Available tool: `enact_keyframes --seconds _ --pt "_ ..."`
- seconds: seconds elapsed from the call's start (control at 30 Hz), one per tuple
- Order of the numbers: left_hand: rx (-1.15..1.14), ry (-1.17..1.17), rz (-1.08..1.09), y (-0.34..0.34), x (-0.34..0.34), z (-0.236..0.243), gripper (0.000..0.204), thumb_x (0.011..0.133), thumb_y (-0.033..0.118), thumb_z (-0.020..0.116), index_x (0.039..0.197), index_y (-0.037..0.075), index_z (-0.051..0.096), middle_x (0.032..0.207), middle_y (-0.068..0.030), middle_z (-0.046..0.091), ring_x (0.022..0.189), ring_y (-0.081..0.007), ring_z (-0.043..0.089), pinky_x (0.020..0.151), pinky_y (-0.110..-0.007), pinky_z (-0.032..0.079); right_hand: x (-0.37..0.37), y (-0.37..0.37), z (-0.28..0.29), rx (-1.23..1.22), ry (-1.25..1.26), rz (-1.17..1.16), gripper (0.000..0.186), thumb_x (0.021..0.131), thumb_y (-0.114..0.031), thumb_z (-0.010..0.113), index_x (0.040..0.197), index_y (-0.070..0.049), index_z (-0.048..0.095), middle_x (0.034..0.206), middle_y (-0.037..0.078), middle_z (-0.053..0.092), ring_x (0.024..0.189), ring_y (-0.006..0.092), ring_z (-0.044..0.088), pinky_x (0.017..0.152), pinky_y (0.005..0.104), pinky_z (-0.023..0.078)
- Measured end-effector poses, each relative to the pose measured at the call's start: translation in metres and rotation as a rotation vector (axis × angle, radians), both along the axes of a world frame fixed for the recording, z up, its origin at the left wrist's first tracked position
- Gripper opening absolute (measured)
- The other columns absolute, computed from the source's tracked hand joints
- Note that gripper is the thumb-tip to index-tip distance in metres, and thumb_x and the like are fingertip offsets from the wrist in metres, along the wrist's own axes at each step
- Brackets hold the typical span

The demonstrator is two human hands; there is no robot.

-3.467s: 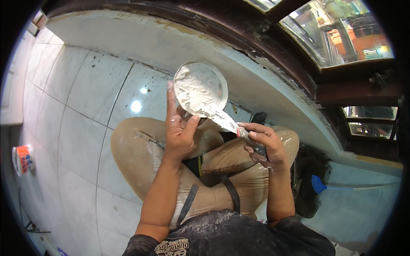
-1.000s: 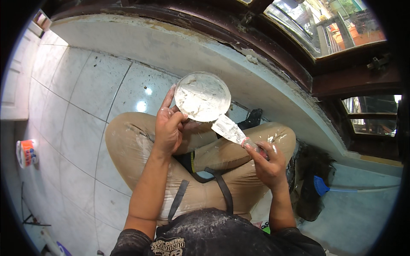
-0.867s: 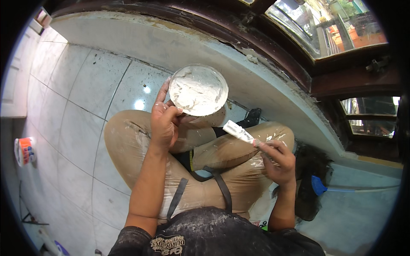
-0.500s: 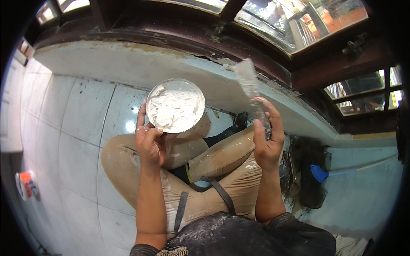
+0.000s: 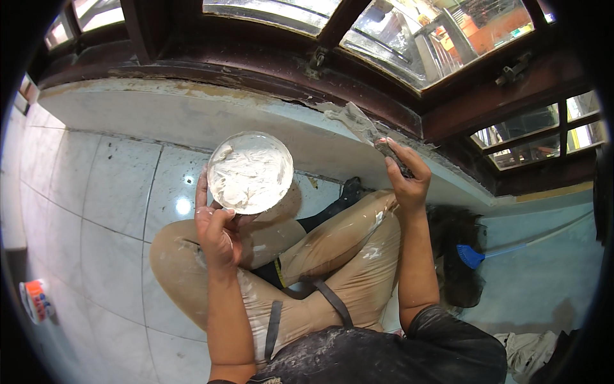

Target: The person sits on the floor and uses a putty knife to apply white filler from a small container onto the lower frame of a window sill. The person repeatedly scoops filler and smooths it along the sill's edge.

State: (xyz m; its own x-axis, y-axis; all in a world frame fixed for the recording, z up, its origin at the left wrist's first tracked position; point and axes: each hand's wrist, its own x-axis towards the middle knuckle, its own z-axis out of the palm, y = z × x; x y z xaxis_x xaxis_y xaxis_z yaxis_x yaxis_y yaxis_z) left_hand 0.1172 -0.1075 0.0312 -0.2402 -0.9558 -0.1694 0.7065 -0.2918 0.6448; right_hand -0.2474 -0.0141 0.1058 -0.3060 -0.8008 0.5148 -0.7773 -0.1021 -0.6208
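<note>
My left hand [image 5: 219, 233] grips a round tub of white putty [image 5: 251, 174] by its near left rim, thumb on the edge and fingers beneath. The tub hangs above the tiled floor, its surface full of rough white paste. In my right hand [image 5: 408, 171] is a putty knife [image 5: 362, 123], its worn dark handle wrapped by the fingers. The knife's broad blade, smeared with white, lies against the top of the low sill [image 5: 288, 114] below the dark window frame. A patch of white putty [image 5: 336, 114] shows at the blade's far left edge.
Wooden-framed windows [image 5: 409, 45] run along the far side above the low wall. A blue broom [image 5: 471, 256] lies at the right, beside a dark stained patch. An orange and white bucket [image 5: 36, 301] stands on the tiles at the far left. My crossed legs [image 5: 339, 246] fill the middle.
My right hand has lowered the putty knife onto the sill, so its blade now lies there instead of standing raised. The tub has shifted slightly left and down in the view.
</note>
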Motion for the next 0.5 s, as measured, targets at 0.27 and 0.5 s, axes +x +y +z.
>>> enact_keyframes --seconds 0.27,0.5 --pt "0.007 -0.013 0.004 0.001 -0.005 0.005 0.098 0.084 -0.005 0.053 0.177 0.002 0.023 0.160 -0.0274 0.059 0.134 -0.0393 0.074 0.093 -0.042 0.077 0.006 0.009 0.007 -0.097 -0.022 0.028 0.042 0.093 0.007 0.078 0.134 0.002 0.082 0.110 0.011 0.081 0.094 0.0155 0.073 0.088 0.0290 0.056" --pt "-0.015 -0.105 -0.009 -0.003 -0.007 -0.006 0.098 0.083 0.006 0.063 0.176 0.002 0.031 0.159 -0.0243 0.061 0.136 -0.0373 0.073 0.095 -0.048 0.076 0.017 -0.006 0.002 -0.019 -0.012 0.011 0.041 0.093 0.006 0.078 0.133 0.001 0.083 0.098 0.010 0.077 0.087 0.0139 0.069 0.078 0.0290 0.054"
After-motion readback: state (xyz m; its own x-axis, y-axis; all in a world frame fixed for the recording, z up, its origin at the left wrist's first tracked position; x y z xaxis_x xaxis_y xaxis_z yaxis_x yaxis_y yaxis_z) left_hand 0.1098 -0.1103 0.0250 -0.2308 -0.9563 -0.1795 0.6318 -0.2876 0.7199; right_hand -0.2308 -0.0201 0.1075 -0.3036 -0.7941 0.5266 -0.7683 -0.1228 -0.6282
